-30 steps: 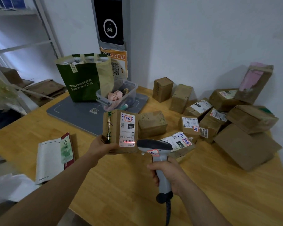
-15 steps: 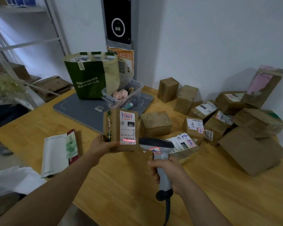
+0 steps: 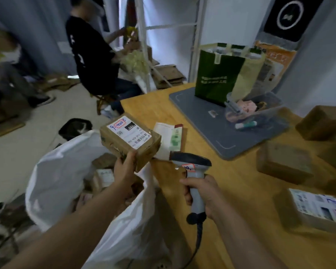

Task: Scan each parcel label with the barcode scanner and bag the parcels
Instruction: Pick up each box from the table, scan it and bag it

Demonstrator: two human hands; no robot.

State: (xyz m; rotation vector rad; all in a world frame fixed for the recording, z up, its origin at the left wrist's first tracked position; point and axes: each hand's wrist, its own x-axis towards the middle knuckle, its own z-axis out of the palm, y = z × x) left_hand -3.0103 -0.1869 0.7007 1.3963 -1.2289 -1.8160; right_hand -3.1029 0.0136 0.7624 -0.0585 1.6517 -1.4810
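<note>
A long wooden table point(image 3: 250, 191) fills the right side of the room, its near-left corner meeting a big white sack point(image 3: 62, 177) that stands open on the floor beside it. Inside the sack lie several brown parcels, one with a pale label facing up. Toward the far end of the table sits a grey mat point(image 3: 208, 121), and on it a green shopping bag point(image 3: 219, 74) stands upright, with a clear plastic tub point(image 3: 260, 113) of small odds and ends just beside it. More brown boxes point(image 3: 283, 162) rest on the table to the right, blurred; one nearest me carries a printed label. A booklet point(image 3: 169, 138) lies flat at the table's left edge. Across the room a seated person in a dark shirt point(image 3: 91, 55) works at a white shelving frame.

The person's left hand point(image 3: 124, 171) holds a parcel point(image 3: 130, 140) up over the mouth of the sack, label side up and tilted, thumb on the near face and the other fingers wrapped under the bottom corner where I cannot see them. The right hand point(image 3: 202, 193) grips the handle of the barcode scanner point(image 3: 192, 171) over the table edge, fingers curled tight around it, the head pointing left toward the parcel and close to its right corner, though not touching. A coiled cable hangs from the handle's base.
</note>
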